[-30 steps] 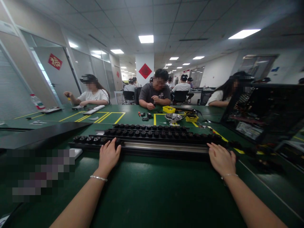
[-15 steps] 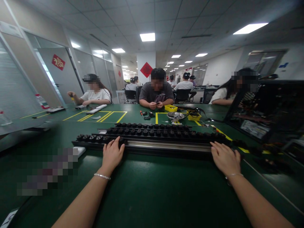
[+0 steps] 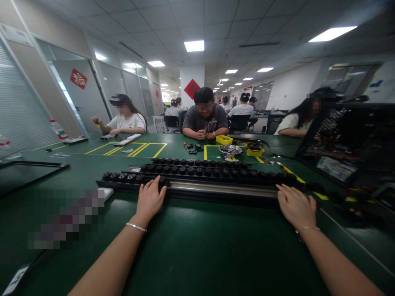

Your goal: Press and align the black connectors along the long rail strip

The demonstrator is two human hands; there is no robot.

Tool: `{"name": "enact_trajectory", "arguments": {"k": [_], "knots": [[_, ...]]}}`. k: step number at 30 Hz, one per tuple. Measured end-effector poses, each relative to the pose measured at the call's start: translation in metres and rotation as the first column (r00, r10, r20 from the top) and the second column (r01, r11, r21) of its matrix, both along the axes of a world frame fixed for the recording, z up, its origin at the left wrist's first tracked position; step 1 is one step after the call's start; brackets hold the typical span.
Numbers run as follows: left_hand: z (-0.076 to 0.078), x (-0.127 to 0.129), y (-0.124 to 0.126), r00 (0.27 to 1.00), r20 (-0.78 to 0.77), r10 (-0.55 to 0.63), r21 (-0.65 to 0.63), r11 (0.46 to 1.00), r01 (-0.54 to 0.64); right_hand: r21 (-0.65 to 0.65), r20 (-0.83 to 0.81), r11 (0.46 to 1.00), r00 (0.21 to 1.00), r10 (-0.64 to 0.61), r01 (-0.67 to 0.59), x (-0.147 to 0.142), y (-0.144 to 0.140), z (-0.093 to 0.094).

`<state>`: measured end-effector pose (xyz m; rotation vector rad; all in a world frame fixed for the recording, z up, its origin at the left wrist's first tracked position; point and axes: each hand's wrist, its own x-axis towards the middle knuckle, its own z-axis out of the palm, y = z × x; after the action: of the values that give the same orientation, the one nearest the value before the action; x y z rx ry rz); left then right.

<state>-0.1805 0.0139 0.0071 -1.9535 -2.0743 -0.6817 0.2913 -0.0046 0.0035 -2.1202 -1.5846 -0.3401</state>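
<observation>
A long black rail (image 3: 222, 195) with a bare metal channel lies across the green table in front of me. Round black socket modules (image 3: 122, 176) sit in a row in its left part. My left hand (image 3: 151, 198) is at the right end of that row, index finger and thumb around a dark socket module (image 3: 163, 181). Over the rail's right part lie the bent fingers of my right hand (image 3: 296, 205), holding it; its thumb is hidden. Right behind, two more black rails (image 3: 197, 168) filled with socket modules stand parallel.
A metal bowl (image 3: 230, 150) and yellow bins (image 3: 224, 139) stand beyond the rails. A person opposite (image 3: 205, 117) handles a small dark part. At right stands an open black case (image 3: 333, 148); at left lie a black tray (image 3: 31, 165) and a white-ended strip (image 3: 106, 193).
The view has shifted slightly. My left hand and the socket module at its fingers have moved a little to the right along the rail. My right hand keeps its place on the rail.
</observation>
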Motion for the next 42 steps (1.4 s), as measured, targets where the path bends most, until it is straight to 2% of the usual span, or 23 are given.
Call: {"name": "enact_trajectory", "arguments": {"k": [14, 23, 31, 35, 39, 42], "knots": [[0.001, 0.002, -0.001, 1.000, -0.021, 0.007, 0.009, 1.000, -0.007, 0.004, -0.015, 1.000, 0.999, 0.029, -0.029, 0.003, 0.002, -0.001], [0.001, 0.006, -0.001, 0.997, -0.082, -0.001, 0.017, 1.000, 0.002, 0.010, -0.011, 1.000, 1.000, 0.002, -0.002, -0.001, 0.000, -0.001], [0.002, 0.008, -0.003, 0.996, -0.090, 0.006, 0.002, 1.000, -0.006, -0.008, 0.063, 0.990, 0.988, 0.140, -0.139, -0.037, -0.001, 0.002], [0.002, 0.008, -0.002, 0.997, -0.083, -0.002, 0.002, 1.000, 0.002, -0.029, 0.052, 0.995, 0.994, 0.096, -0.094, -0.055, 0.001, 0.006], [0.002, 0.008, -0.002, 0.997, -0.082, -0.004, 0.008, 1.000, 0.005, -0.117, 0.002, 0.993, 1.000, 0.015, -0.015, -0.077, 0.003, 0.010], [0.002, 0.008, -0.003, 0.997, -0.081, -0.008, 0.003, 1.000, 0.008, -0.123, 0.006, 0.992, 1.000, 0.025, -0.024, -0.094, 0.002, 0.010]]}}
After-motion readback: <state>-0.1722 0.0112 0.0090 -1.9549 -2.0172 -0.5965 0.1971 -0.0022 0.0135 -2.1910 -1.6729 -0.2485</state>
